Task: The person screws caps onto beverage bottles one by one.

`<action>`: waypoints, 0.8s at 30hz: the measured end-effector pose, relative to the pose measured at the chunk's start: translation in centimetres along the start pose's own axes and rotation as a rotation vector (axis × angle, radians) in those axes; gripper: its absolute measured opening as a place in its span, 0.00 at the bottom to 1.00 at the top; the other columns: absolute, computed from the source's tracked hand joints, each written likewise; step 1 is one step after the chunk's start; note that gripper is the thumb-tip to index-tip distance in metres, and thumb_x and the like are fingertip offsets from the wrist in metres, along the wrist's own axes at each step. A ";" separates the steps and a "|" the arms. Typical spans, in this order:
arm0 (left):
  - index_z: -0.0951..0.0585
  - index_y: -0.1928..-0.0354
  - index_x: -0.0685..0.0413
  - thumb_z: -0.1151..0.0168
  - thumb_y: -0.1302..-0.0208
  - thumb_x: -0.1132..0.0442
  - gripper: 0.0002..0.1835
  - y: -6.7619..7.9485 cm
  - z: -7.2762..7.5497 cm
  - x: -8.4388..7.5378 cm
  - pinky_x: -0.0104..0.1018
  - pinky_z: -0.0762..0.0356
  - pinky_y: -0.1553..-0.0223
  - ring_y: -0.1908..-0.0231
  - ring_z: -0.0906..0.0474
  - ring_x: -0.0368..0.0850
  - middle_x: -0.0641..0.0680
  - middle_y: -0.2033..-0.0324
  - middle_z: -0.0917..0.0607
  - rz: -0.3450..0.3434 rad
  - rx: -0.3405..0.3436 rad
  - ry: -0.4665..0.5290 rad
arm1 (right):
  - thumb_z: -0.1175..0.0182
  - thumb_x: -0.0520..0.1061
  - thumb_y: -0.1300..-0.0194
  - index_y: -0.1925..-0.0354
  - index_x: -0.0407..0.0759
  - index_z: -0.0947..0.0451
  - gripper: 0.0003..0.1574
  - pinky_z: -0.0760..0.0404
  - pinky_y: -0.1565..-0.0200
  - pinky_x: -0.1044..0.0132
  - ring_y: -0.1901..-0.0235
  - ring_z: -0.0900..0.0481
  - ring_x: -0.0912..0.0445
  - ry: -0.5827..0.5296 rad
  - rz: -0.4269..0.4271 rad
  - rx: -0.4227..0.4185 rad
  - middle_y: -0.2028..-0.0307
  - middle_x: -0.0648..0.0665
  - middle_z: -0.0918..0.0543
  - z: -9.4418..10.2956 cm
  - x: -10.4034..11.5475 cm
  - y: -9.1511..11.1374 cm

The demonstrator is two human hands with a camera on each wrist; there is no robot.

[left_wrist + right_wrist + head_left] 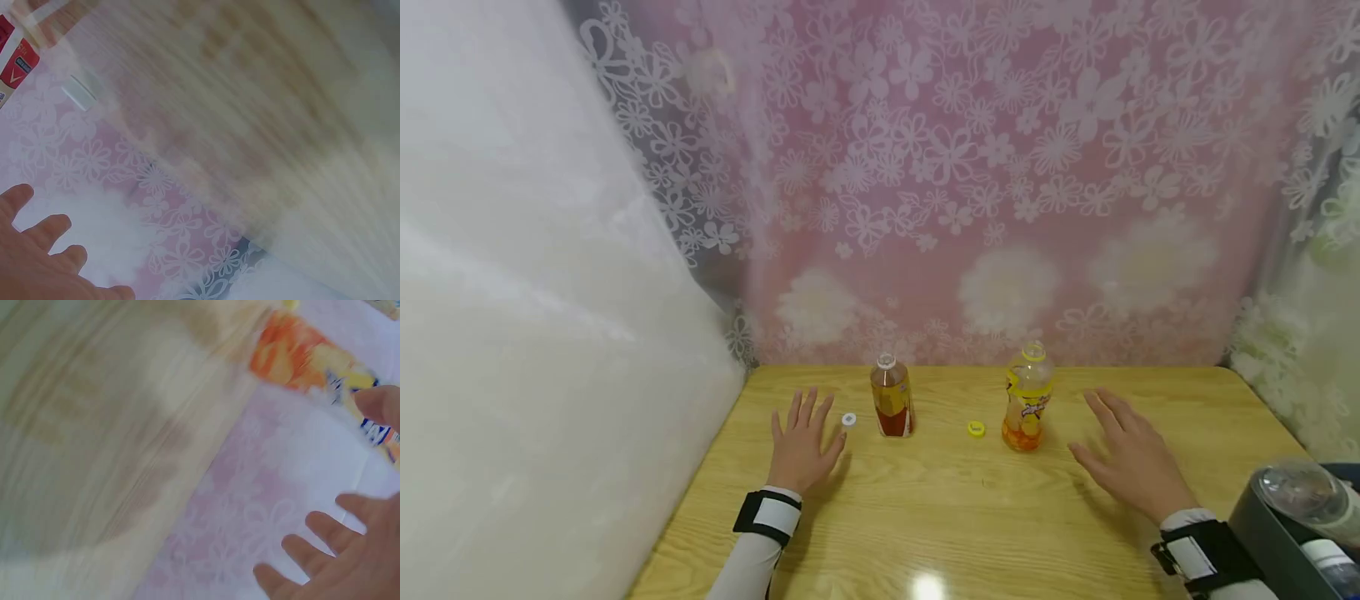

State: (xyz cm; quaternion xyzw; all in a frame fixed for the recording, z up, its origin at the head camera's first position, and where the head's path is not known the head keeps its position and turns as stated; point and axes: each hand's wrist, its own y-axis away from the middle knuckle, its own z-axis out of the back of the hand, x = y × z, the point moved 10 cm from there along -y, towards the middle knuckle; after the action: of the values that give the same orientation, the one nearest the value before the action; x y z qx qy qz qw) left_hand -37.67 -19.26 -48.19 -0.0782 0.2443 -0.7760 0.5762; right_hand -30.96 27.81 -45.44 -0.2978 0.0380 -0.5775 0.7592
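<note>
My left hand [801,452] is held palm down over the table's left part, fingers spread, with nothing in it. Just beyond its thumb lies a white bottle cap [848,419]. Right of that cap stands an uncapped bottle [892,400] with dark reddish drink and a yellow label. My right hand [1131,458] is on the right side, fingers extended, holding nothing. To its left an uncapped bottle [1027,404] with a little orange drink stands upright. A yellow cap [976,428] lies on the table between the two bottles. In the right wrist view the orange bottle [294,353] appears beyond the thumb.
A dark grey bin [1273,521] at the lower right holds a clear bottle [1303,492] and a white-capped bottle [1330,557]. Pink flowered curtain [925,208] hangs behind the wooden table [925,508]. White sheeting [550,333] borders the left side.
</note>
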 end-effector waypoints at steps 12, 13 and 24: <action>0.35 0.23 0.41 0.43 0.30 0.39 0.37 0.4 -1.3 0.4 0.77 0.58 0.32 0.21 0.52 0.60 0.56 0.22 0.39 0.017 0.044 0.002 | 0.29 0.65 0.39 0.24 0.35 0.53 0.65 0.33 0.40 0.28 0.35 0.32 0.30 -0.440 -0.242 0.119 0.33 0.27 0.33 -5.1 1.9 -4.8; 0.35 0.23 0.41 0.43 0.30 0.39 0.37 0.4 -1.4 0.4 0.77 0.59 0.31 0.21 0.52 0.60 0.56 0.22 0.40 0.016 0.048 0.003 | 0.29 0.64 0.39 0.25 0.34 0.52 0.64 0.32 0.41 0.28 0.36 0.30 0.30 -0.446 -0.236 0.109 0.35 0.27 0.32 -5.2 2.0 -4.9; 0.33 0.24 0.43 0.40 0.31 0.40 0.37 0.4 -0.4 1.3 0.78 0.57 0.32 0.22 0.49 0.61 0.58 0.24 0.37 0.028 0.023 -0.014 | 0.34 0.61 0.32 0.30 0.35 0.49 0.52 0.23 0.47 0.33 0.43 0.23 0.31 -0.443 -0.196 0.083 0.41 0.26 0.26 -6.1 3.1 -6.2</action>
State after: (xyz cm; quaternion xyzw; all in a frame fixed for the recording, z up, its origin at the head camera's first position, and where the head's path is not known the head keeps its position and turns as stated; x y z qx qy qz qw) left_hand -37.85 -20.43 -48.93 -0.0734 0.2324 -0.7701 0.5895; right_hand -37.62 21.56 -46.47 -0.3882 -0.1822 -0.5701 0.7008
